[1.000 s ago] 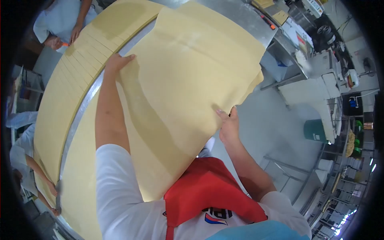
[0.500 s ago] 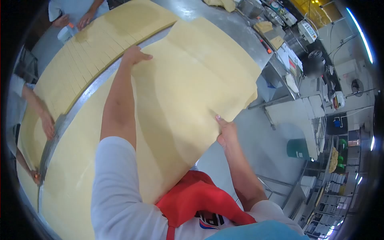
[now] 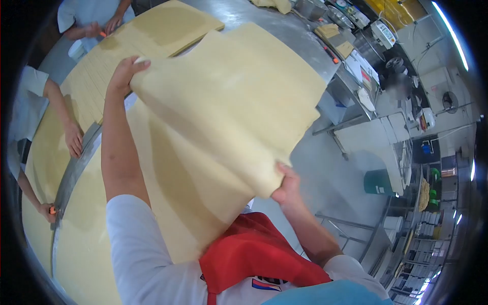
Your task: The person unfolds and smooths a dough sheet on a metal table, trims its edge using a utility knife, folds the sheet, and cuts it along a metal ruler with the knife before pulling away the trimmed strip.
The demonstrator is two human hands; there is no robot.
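A wide, pale yellow dough sheet [image 3: 239, 86] lies folded back over more dough [image 3: 178, 188] on the metal table. My left hand [image 3: 124, 73] grips its far left edge and holds that edge raised. At the sheet's near right edge, my right hand [image 3: 287, 185] is closed on the dough, thumb on top. Between both hands the edge is lifted and bends in a soft fold, with a shadow on the layer underneath.
At the left, a co-worker's hand [image 3: 74, 140] rests by a long grey strip [image 3: 76, 170]; another hand [image 3: 47, 211] holds an orange tool. Beyond stands a person beside dough cut in strips [image 3: 94, 76]. Utensils and a scale [image 3: 384, 34] are at the back right; a green bin [image 3: 377, 182] stands on the floor.
My left hand has moved left, pulling the sheet's edge up and over. My right hand has shifted down a little with its edge lifted. At the left, the co-worker's hand and grey strip have moved.
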